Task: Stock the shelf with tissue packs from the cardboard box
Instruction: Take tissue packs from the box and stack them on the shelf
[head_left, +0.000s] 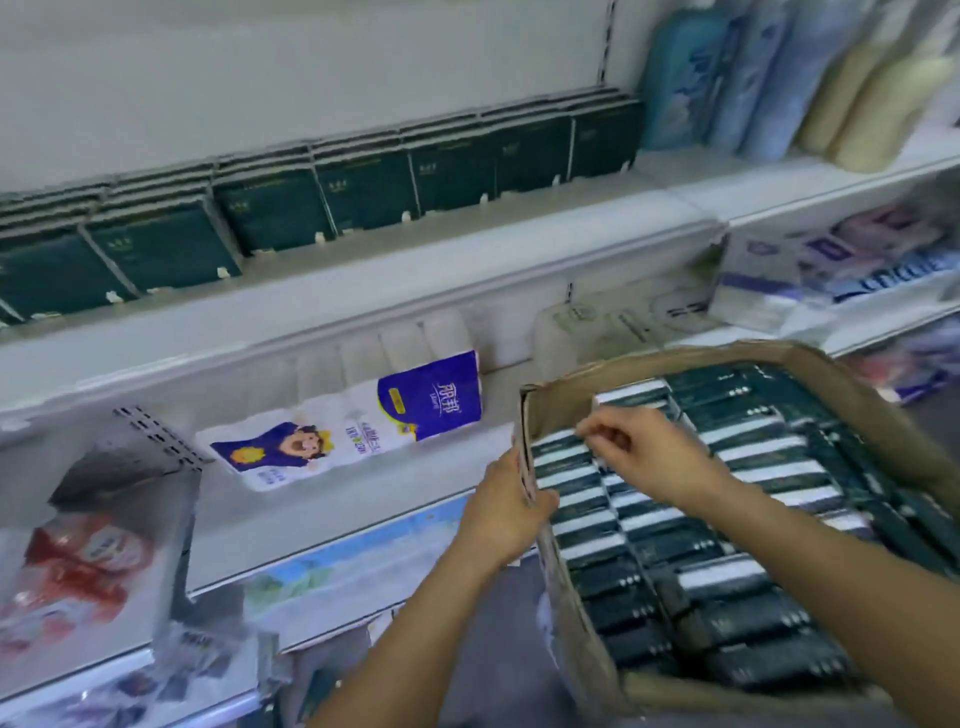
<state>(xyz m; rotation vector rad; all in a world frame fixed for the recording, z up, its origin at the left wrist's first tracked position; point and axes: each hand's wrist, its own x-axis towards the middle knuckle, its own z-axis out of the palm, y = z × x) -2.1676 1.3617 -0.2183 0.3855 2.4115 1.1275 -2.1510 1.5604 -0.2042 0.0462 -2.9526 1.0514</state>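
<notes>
1. A cardboard box (558, 410) is seen at the lower right, in front of the shelving, packed with rows of dark green tissue packs (691, 566) standing on edge, their white bands facing up.
2. The box's left wall is gripped by the left hand (506, 514): the thumb is hooked over the rim on the inside and the fingers are wrapped round the outside.
3. The right hand (644, 457) is held inside the box, over the packs at the far-left corner, with its fingers curled.
4. Its fingertips (584, 428) are brought together at the top edge of one pack and appear to pinch it, though motion blur keeps the hold from being seen clearly.
5. The rest of the packs lie beneath and to the right of that hand, still in their rows.
6. On the upper shelf (395, 291), well apart from both hands, a row of matching green shelved packs (363, 192) is laid flat, side by side.
7. Below it, a purple-and-white toilet roll pack (358, 421) is lying just left of the box.
</notes>
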